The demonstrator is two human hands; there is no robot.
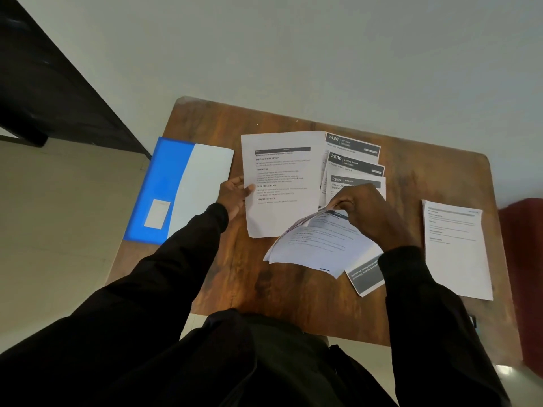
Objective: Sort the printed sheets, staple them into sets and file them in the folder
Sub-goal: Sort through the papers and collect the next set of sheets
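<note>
Sorting in progress; apparently nothing stapled or filed yet.
- Blue-and-white plastic folder [164,189]: lying flat.
- Just right of folder: white printed text sheet [282,171], edge pinched by left hand [233,195].
- Further right: loose sheaf of printed sheets [317,245], fingers of right hand [364,212] clamped on it; three fanned numbered sheets [352,160].
- Farthest from folder: single white sheet [455,248].
- No stapler seen.

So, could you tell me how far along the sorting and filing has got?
Sorting is partly done: numbered sheets lie fanned, a lone sheet sits far right. The left hand holds the central sheet, the right hand pinches a loose bundle. Stapling and filing remain: no stapler shows, the blue folder lies closed.
</note>
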